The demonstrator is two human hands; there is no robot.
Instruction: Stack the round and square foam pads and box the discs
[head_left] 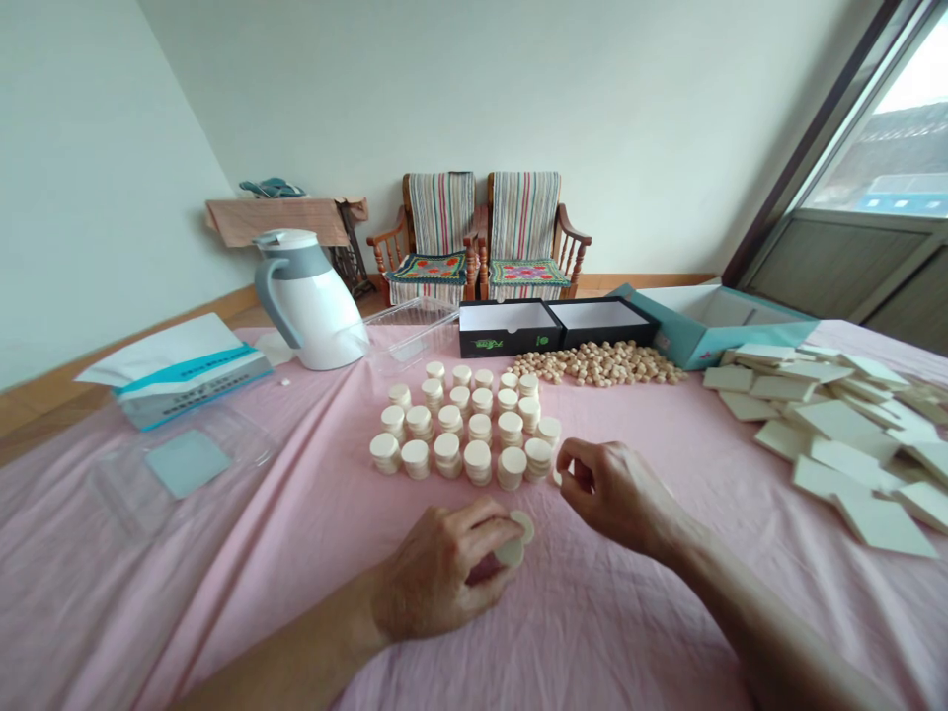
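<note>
Several short stacks of pale round discs [478,456] stand in rows on the pink cloth [318,583]. In front of them, my left hand [448,563] is closed on a few loose pale discs [510,551], which show between the thumb and fingers. My right hand [611,489] is beside the right end of the front row. Its thumb and forefinger are pinched together at a small pale disc [558,476], mostly hidden by the fingertips.
Small wooden beads [603,363] lie behind the stacks, before black boxes [511,331] and a blue box [726,321]. Square pale boards [851,434] are heaped at right. At left are a white jug [322,316], a tissue pack [193,380] and a clear plastic tray [244,439].
</note>
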